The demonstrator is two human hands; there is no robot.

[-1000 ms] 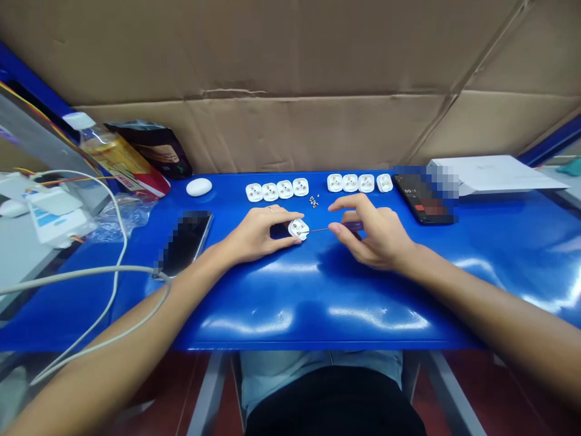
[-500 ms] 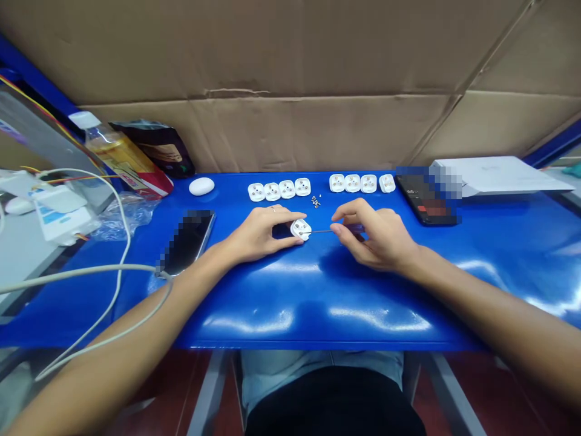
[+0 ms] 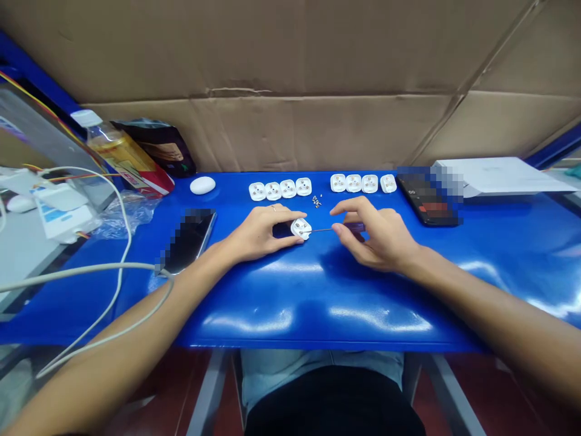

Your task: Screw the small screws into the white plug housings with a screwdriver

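Note:
My left hand (image 3: 267, 231) pinches a small white plastic plug part (image 3: 301, 229) between thumb and forefinger, just above or on the blue table. Metal screws or terminals show in the part's upward face. My right hand (image 3: 374, 233) holds a thin screwdriver (image 3: 323, 230), its handle mostly hidden by the fingers. The shaft lies nearly level, and its tip meets the right side of the white part. The right forefinger is lifted a little off the shaft while the thumb stays at it. Behind the hands lies a small heap of brass-coloured screws (image 3: 316, 201).
Similar white parts stand in two rows, a left row (image 3: 280, 189) and a right row (image 3: 362, 183). Phones lie at left (image 3: 193, 242) and right (image 3: 426, 203). A white oval case (image 3: 202, 185), a bottle (image 3: 131, 157) and a white box (image 3: 508, 174) stand around. A cable (image 3: 120, 266) crosses my left forearm.
My right forefinger has risen slightly away from the thumb and the screwdriver shaft. My left hand and the white part keep their place.

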